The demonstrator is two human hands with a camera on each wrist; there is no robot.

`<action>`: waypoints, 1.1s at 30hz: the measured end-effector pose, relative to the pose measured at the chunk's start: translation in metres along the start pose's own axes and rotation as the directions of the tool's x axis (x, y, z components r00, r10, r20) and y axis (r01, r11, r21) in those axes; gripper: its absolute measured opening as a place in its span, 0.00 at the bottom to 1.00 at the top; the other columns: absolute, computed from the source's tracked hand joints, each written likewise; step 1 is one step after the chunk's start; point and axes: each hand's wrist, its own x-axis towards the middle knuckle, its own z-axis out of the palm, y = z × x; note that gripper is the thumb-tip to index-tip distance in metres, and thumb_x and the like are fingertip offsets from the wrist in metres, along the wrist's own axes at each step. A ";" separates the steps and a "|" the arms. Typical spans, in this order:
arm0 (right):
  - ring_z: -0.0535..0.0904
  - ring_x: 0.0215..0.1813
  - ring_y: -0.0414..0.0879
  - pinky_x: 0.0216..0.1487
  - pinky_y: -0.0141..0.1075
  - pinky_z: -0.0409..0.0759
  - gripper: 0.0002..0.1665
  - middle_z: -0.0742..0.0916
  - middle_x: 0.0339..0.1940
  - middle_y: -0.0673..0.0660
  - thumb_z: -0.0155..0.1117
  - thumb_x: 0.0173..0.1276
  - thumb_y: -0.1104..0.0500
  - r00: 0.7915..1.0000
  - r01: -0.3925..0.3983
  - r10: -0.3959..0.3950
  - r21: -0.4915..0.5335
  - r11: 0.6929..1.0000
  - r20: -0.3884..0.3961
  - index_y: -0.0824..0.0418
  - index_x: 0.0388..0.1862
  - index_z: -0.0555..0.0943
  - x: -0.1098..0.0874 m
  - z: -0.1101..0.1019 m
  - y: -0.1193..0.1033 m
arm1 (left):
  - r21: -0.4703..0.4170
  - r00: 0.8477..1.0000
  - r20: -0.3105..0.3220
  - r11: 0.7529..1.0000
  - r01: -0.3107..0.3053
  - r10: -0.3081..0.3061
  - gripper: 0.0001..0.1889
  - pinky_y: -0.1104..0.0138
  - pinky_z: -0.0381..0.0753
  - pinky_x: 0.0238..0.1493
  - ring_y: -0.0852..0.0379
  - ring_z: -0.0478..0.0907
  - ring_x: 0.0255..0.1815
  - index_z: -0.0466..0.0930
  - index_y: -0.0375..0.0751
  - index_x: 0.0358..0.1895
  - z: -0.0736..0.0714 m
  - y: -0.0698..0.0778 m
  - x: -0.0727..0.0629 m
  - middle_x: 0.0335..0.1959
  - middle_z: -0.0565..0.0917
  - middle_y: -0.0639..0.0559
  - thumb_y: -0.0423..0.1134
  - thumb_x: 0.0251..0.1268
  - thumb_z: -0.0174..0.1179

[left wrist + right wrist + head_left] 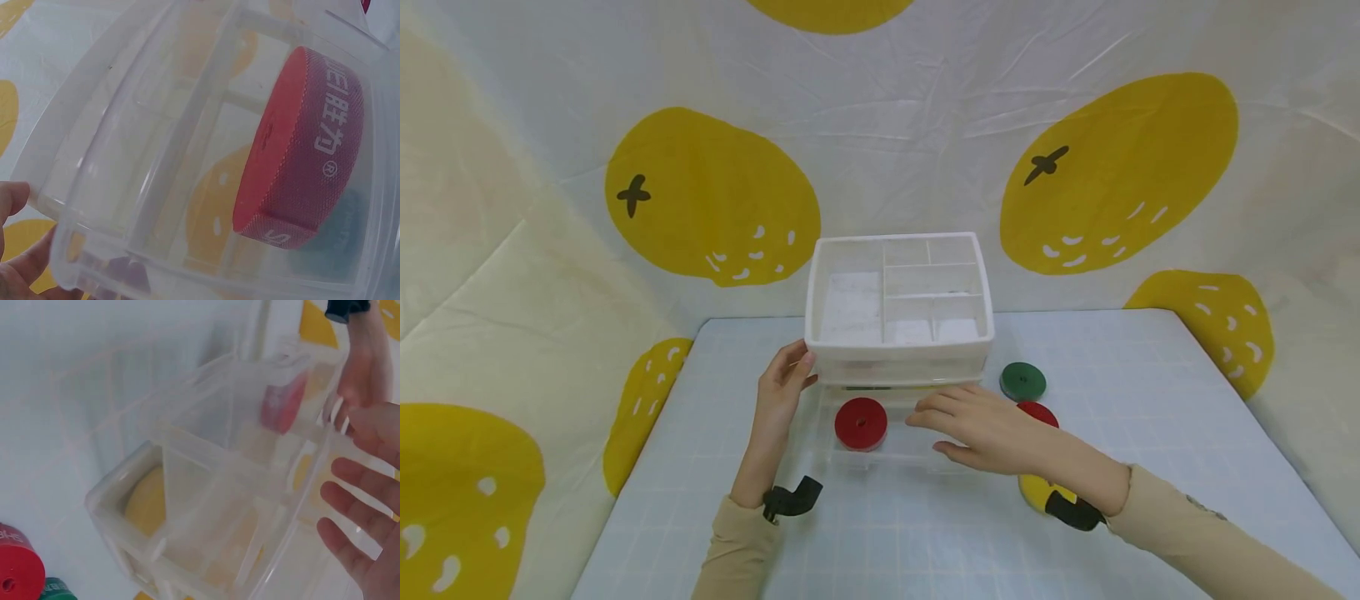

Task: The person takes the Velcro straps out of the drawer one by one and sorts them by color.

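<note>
A white organizer (898, 354) with a divided top tray stands at the table's back; its clear drawer (898, 460) is pulled out at the front. Inside the drawer's left part lies a roll of red tape (861, 423), its white lettering visible in the left wrist view (306, 150). My left hand (781, 387) touches the organizer's left front corner with its fingertips. Over the right part of the drawer hovers my right hand (981, 425), palm down with fingers extended, holding nothing. In the right wrist view its fingers (356, 503) are spread beside the clear drawer.
Right of the drawer, a green roll (1022, 381), a second red roll (1039, 412) and a yellow roll (1036, 493) lie on the table (880, 542). My right forearm partly covers the latter two. A patterned cloth (917, 150) hangs behind.
</note>
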 end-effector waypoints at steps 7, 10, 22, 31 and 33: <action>0.74 0.61 0.45 0.60 0.40 0.77 0.29 0.81 0.59 0.48 0.69 0.62 0.51 0.997 0.052 -0.050 -0.040 0.998 0.063 0.48 0.62 0.74 0.024 -0.006 -0.004 | -0.006 1.000 0.002 1.000 -0.005 0.005 0.20 0.62 0.80 0.56 0.60 0.77 0.53 0.74 0.49 0.60 -0.001 0.000 0.000 0.56 0.78 0.54 0.49 0.68 0.58; 0.74 0.61 0.45 0.61 0.39 0.76 0.29 0.81 0.59 0.48 0.70 0.61 0.51 0.994 0.069 -0.065 -0.037 0.997 0.088 0.48 0.62 0.74 0.035 -0.007 -0.006 | -0.003 1.000 0.003 1.000 -0.002 0.002 0.21 0.63 0.80 0.56 0.61 0.77 0.53 0.74 0.49 0.61 -0.001 0.000 -0.001 0.56 0.78 0.54 0.49 0.68 0.58; 0.74 0.61 0.46 0.59 0.38 0.77 0.29 0.81 0.61 0.49 0.69 0.61 0.55 0.974 0.104 -0.102 0.000 0.995 0.203 0.49 0.62 0.75 0.069 0.003 -0.008 | -0.008 1.000 -0.009 1.000 -0.009 0.009 0.22 0.65 0.81 0.54 0.62 0.77 0.52 0.74 0.46 0.60 0.000 -0.001 0.002 0.57 0.78 0.51 0.50 0.67 0.58; 0.74 0.60 0.46 0.56 0.38 0.78 0.27 0.80 0.61 0.49 0.66 0.65 0.52 0.966 0.113 -0.118 0.035 0.993 0.228 0.50 0.63 0.75 0.086 0.016 -0.010 | -0.029 1.000 -0.002 1.000 -0.010 0.010 0.21 0.67 0.80 0.52 0.62 0.77 0.52 0.74 0.45 0.61 0.001 -0.001 0.001 0.56 0.78 0.50 0.48 0.69 0.57; 0.74 0.60 0.46 0.55 0.38 0.79 0.26 0.80 0.61 0.49 0.65 0.65 0.51 0.964 0.127 -0.129 0.025 0.992 0.231 0.50 0.63 0.74 0.089 0.019 -0.011 | -0.031 1.000 -0.001 0.999 -0.007 0.007 0.20 0.66 0.80 0.53 0.62 0.77 0.52 0.74 0.45 0.61 0.001 0.000 0.001 0.56 0.77 0.49 0.47 0.69 0.57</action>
